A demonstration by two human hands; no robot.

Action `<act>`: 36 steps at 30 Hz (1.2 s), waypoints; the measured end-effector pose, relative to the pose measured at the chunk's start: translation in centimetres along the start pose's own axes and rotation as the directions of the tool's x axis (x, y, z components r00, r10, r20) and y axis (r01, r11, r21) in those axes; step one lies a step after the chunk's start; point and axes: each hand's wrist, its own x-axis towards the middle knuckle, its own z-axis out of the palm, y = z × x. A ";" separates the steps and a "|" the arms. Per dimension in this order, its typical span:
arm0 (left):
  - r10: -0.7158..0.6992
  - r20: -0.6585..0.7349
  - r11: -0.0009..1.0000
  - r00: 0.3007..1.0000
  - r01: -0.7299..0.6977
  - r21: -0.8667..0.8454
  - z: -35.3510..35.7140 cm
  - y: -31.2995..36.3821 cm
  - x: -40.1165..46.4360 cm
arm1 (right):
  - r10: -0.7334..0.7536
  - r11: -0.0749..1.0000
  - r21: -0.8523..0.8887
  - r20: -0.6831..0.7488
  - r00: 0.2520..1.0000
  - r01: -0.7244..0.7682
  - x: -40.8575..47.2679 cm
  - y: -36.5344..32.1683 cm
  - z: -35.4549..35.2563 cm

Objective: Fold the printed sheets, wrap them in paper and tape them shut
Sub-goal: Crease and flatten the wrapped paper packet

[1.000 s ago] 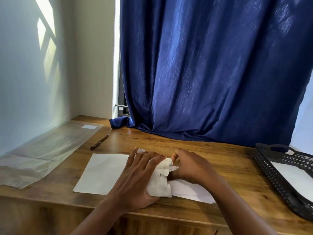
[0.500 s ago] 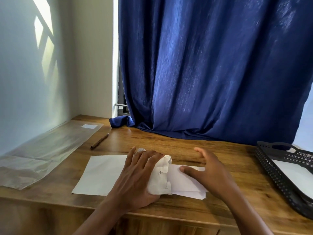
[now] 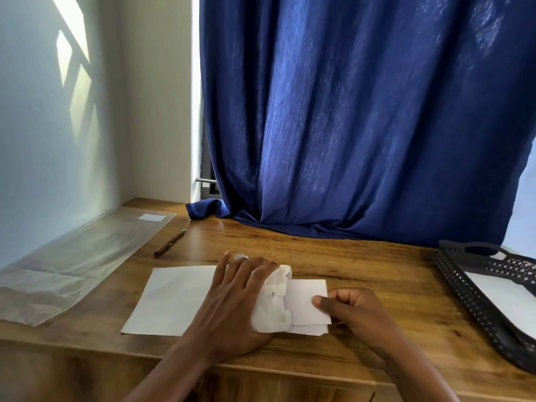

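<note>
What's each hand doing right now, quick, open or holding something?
Left hand: open, fingers straight, pressing down on the folded bundle.
Right hand: thumb and curled fingers pinch the wrapping paper at its right edge.

I see the white wrapping paper point(image 3: 171, 300) on the wooden table point(image 3: 362, 271), the clear plastic sheet point(image 3: 75, 259) left of it, the black perforated tray point(image 3: 475, 300) right.
</note>
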 end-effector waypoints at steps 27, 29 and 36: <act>-0.125 0.411 0.983 0.903 0.170 -0.074 -1.1 1.4 0.0 | -0.069 0.975 0.173 -0.368 0.927 0.141 1.4 1.5 4.8; -0.118 0.441 0.985 0.890 0.161 -0.061 -0.5 1.1 -0.1 | -0.216 0.976 -0.059 -0.309 0.926 0.208 0.7 1.7 5.1; -0.189 0.403 0.793 0.896 0.381 -0.476 -0.5 -0.1 -0.4 | -0.423 0.526 -0.683 0.306 0.853 0.507 -1.1 1.6 7.5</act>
